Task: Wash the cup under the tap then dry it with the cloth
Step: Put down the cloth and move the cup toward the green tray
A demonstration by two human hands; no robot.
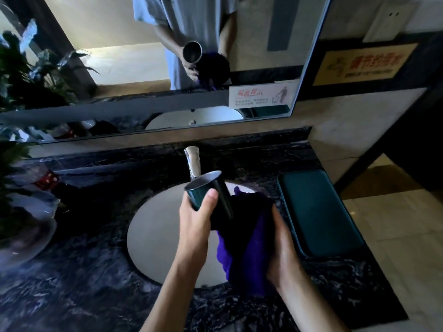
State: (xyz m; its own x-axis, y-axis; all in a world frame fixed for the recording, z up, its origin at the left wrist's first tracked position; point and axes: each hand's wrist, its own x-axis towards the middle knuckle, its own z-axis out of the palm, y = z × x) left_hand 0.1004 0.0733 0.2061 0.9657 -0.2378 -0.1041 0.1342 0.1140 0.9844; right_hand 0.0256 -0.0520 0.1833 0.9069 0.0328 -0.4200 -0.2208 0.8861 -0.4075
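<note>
Left hand (194, 219) grips the cup (211, 196) just under the tap (193, 164), right hand (284, 255) clutches the cloth (247, 248) at 3 o'clock; bare sink (153, 233) at 9.

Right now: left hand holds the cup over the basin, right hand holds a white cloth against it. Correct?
Not quite. The cloth is purple, not white, as the head view shows. The rest stands: left hand holds the cup over the basin, right hand holds the cloth against it.
</note>
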